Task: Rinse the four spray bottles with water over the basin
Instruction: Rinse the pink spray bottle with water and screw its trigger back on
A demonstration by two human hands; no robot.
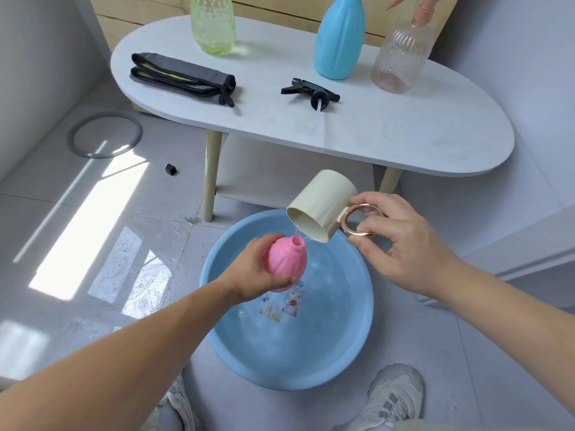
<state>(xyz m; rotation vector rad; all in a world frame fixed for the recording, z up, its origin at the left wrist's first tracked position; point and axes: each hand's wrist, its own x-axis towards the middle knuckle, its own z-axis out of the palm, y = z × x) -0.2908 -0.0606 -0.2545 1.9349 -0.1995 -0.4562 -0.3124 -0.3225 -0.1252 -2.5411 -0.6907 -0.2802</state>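
Left hand [252,272] grips pink spray bottle [284,259] round its belly, over basin [289,362] far-left part, neck axis tilted up-right. Right hand [401,247] pinches ring handle of cream cup [320,206]; cup lip just above neck, water running in

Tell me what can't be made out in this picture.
Head view:
Tops of the green bottle and blue bottle: cut off by top edge.
Base of the pink bottle: hidden by the left hand.
Its fill level: opaque wall.
Floor's small black thing: too small to identify.
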